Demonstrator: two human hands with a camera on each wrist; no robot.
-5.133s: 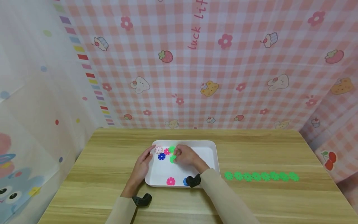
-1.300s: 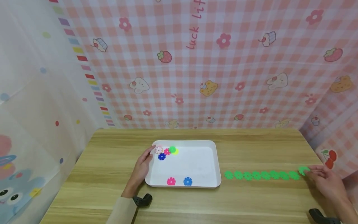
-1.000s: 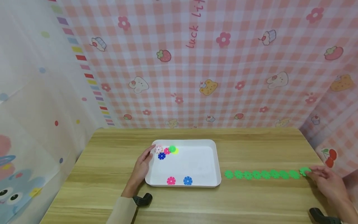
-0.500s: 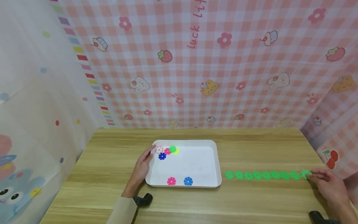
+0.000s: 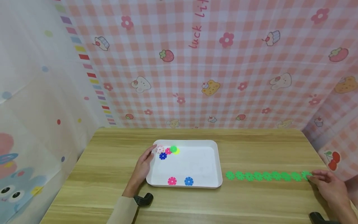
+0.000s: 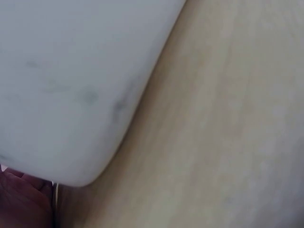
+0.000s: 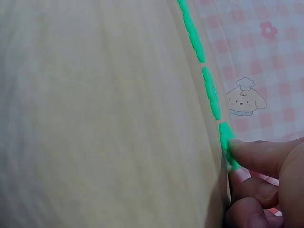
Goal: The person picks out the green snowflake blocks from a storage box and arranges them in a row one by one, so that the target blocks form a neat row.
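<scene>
My right hand [image 5: 331,186] pinches a green toothed plastic disc [image 5: 305,175] at the right end of a row of several like green discs [image 5: 267,176]. In the right wrist view, its thumb lies on the disc [image 7: 226,134], whose far edge the fingers partly hide. My left hand [image 5: 142,168] rests along the left side of a white tray [image 5: 219,165], its index finger fairly straight near the far-left corner. Only a bit of that hand appears in the left wrist view, below the tray corner [image 6: 80,175].
In the tray's far-left corner lie white-pink, dark blue [image 5: 163,156], pink, green [image 5: 173,149] and yellow discs. A pink disc [image 5: 172,180] and a blue disc [image 5: 188,181] lie by its near side. The wooden table [image 5: 251,205] meets a checked cloth [image 5: 179,77] behind.
My right hand has brought a green disc out of the tray to the row's right end. Lately it has barely moved, lowering the disc flatter. My left hand stays at the tray.
</scene>
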